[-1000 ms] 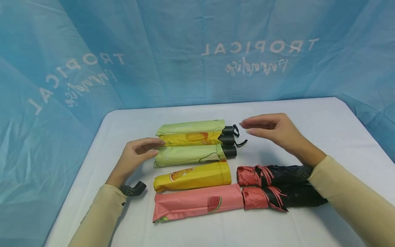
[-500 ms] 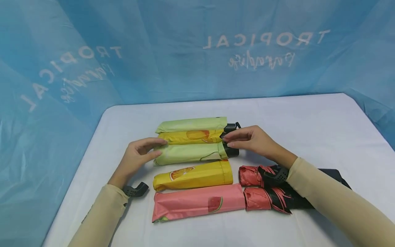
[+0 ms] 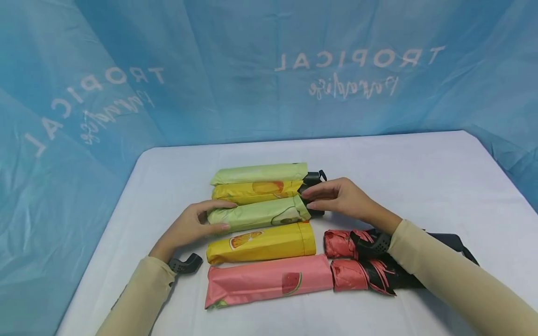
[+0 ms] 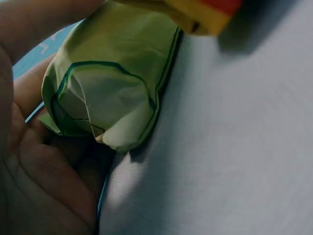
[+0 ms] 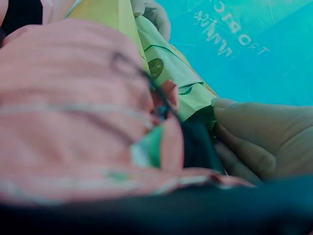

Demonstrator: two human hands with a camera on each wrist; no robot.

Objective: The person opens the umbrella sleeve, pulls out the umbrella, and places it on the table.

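Observation:
A folded umbrella in a light green sleeve (image 3: pixel 260 214) lies across the middle of the row, its black handle pointing right. My left hand (image 3: pixel 189 228) grips its left end between thumb and fingers; the left wrist view shows the tucked end of the sleeve (image 4: pixel 112 93) against the palm. At the other end my right hand (image 3: pixel 340 200) pinches the umbrella where sleeve meets handle. In the right wrist view the thumb (image 5: pixel 244 110) touches the sleeve's edge, and the dark handle (image 5: pixel 200 142) is partly hidden by a blurred pink umbrella (image 5: pixel 73 88).
Behind it lie a yellow sleeved umbrella (image 3: pixel 252 190) and another green one (image 3: pixel 260 173). In front are a yellow one (image 3: pixel 260 245) and a pink one (image 3: pixel 269 282). Two rolled red-and-black umbrellas (image 3: pixel 350 275) lie under the right forearm. A blue curtain (image 3: pixel 235 84) hangs behind the white table (image 3: pixel 399 163).
My right hand has come left and down to the green umbrella's handle end. The left hand has closed on its left end, which has shifted slightly toward me, away from the yellow one behind.

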